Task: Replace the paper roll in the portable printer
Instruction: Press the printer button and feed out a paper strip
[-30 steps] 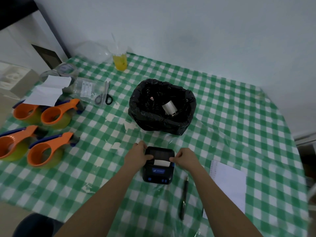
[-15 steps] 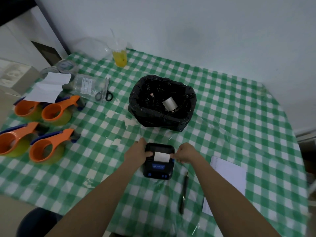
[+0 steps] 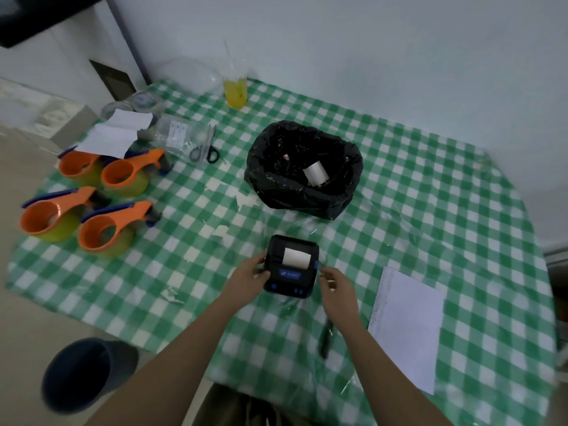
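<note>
A small black portable printer [image 3: 290, 279] with blue buttons lies on the green checked tablecloth [image 3: 430, 210]. Its lid is down and a white paper strip [image 3: 295, 257] sticks out of the slot on top. My left hand [image 3: 248, 276] grips the printer's left side. My right hand [image 3: 336, 282] hovers just off its right edge, fingers loosely curled and holding nothing. A white paper roll [image 3: 315, 175] lies inside the black bin bag [image 3: 302, 170] behind the printer.
A black pen [image 3: 326, 338] and a white sheet [image 3: 405, 327] lie to the right. Several orange tape dispensers [image 3: 104, 204] sit at the left, scissors [image 3: 204, 147] and a yellow drink [image 3: 235, 92] further back. A dark stool [image 3: 83, 375] stands below the table edge.
My right hand has come off the printer's right side and drawn back slightly. More paper shows out of the slot. The camera has pulled back and up.
</note>
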### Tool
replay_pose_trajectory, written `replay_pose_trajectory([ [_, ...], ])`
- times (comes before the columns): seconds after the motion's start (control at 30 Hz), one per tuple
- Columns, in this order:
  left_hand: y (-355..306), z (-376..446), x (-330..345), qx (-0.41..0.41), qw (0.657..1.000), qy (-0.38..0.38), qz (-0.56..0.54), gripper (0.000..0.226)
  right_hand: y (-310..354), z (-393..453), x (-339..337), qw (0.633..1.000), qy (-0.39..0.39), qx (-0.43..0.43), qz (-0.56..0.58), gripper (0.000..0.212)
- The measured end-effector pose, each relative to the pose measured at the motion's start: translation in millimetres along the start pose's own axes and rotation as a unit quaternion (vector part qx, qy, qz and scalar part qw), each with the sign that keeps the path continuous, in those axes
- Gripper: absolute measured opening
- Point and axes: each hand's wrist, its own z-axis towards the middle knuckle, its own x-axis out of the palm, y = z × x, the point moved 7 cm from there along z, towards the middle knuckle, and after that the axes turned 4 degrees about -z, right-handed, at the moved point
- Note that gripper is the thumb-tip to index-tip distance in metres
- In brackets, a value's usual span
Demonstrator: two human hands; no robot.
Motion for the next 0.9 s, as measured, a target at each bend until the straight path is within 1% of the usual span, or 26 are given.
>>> replay_pose_trajectory([
  [0.1, 6.1, -11.3, 7.9, 0.014, 0.999, 0.021, -0.038, 0.059, 0.8, -8.8, 6.2, 1.000, 0.011, -0.011, -0.001, 0.033],
  [0.17, 5.4, -13.7, 11.2, 0.018, 0.998, 0.019, -0.049, 0.064, 2.8, -13.0, 8.4, 1.000, 0.016, -0.019, -0.004, 0.038],
  [0.3, 2.8, -11.0, 10.9, 0.033, 0.999, -0.021, 0.025, 0.067, 1.7, -15.2, 10.6, 0.999, 0.026, -0.021, -0.009, 0.043],
  [0.53, -1.4, -7.8, 13.0, 0.026, 0.985, -0.020, 0.168, 0.066, 0.3, -15.3, 10.8, 0.999, 0.031, -0.036, -0.012, 0.044],
  [0.7, -3.3, -9.0, 16.2, 0.016, 0.981, -0.021, 0.191, 0.065, -0.2, -16.2, 10.7, 0.999, 0.039, -0.036, -0.005, 0.047],
  [0.9, -5.5, -8.6, 16.5, 0.008, 0.982, -0.020, 0.188, 0.059, -1.4, -15.2, 9.4, 0.998, 0.047, -0.034, -0.004, 0.046],
])
